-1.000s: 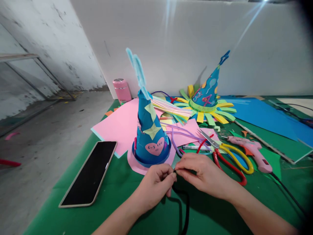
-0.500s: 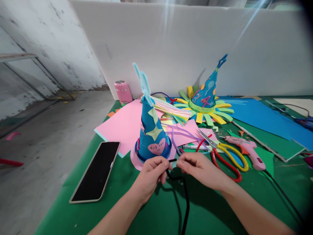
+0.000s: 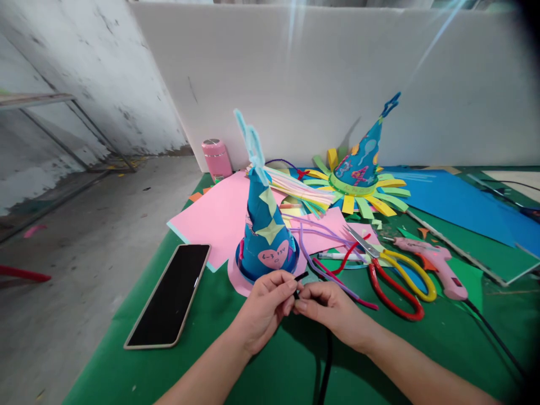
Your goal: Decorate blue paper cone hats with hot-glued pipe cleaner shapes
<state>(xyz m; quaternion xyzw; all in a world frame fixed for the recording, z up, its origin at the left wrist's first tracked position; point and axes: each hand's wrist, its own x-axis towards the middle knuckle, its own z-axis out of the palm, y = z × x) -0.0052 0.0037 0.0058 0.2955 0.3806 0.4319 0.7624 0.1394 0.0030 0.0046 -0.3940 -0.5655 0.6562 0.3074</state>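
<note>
My left hand [image 3: 270, 306] pinches a black pipe cleaner [image 3: 328, 360] near its end, whose short tip sticks up past the fingers. Close against it, my right hand [image 3: 331, 312] has its fingers closed on the same black strand, which hangs down below toward the near edge of the view. Just behind the hands stands a blue cone hat [image 3: 257, 225] with green stars, a pink heart with writing and light blue fuzzy loops on top. Purple and red pipe cleaners [image 3: 346, 288] lie right of the hat.
A phone [image 3: 169, 298] lies at left on the green table [image 3: 219, 360]. To the right are scissors [image 3: 399, 270] and a pink glue gun [image 3: 442, 264] with its cable. Farther back stand a second cone hat [image 3: 358, 160], a pink bottle [image 3: 217, 159] and coloured paper sheets [image 3: 211, 219].
My right hand has moved left and down to meet my left hand and now grips the black strand. The view has shifted slightly.
</note>
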